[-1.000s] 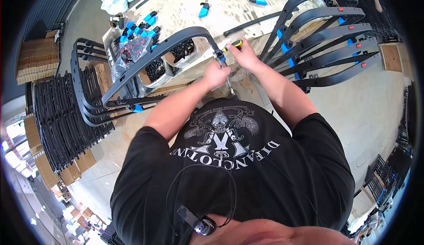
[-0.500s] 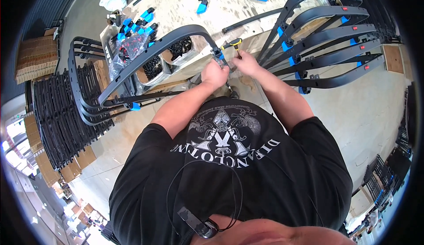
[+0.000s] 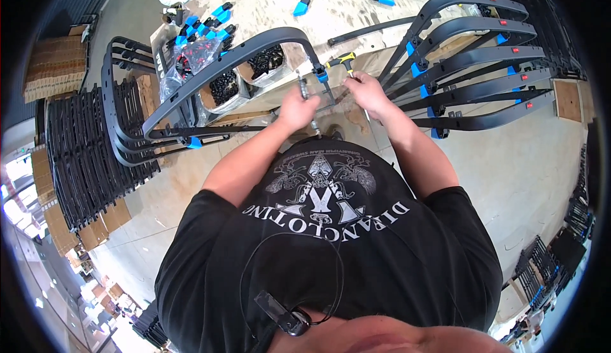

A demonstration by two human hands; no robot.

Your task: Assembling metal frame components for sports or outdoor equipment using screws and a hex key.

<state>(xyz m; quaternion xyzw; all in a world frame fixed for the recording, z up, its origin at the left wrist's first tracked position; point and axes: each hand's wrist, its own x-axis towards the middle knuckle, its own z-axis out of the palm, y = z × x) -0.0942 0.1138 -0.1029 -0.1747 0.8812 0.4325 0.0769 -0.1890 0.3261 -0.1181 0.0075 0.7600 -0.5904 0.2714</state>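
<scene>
My left hand (image 3: pixel 298 109) is closed around a slim silver rod-like tool (image 3: pixel 303 87) whose exact kind I cannot make out; it sticks out above and below the fist. My right hand (image 3: pixel 368 92) grips a T-handle driver (image 3: pixel 344 59), its yellow and black crossbar above the fingers and a thin shaft showing below. Between the hands hangs the end of a black curved frame (image 3: pixel 254 39), fitted with a blue and black connector (image 3: pixel 322 75). Neither hand appears to touch that connector.
A worktable (image 3: pixel 344 19) carries loose blue and black connectors (image 3: pixel 301 6). Boxes of small black parts (image 3: pixel 223 92) stand at its near edge. Curved black frames (image 3: pixel 484 67) fan out at the right; more stand at the left beside stacked black bars (image 3: pixel 95 156).
My left hand has drawn away from the frame's end, leftward, with the silver tool now showing in it. My right hand, with the T-handle driver, has shifted slightly right.
</scene>
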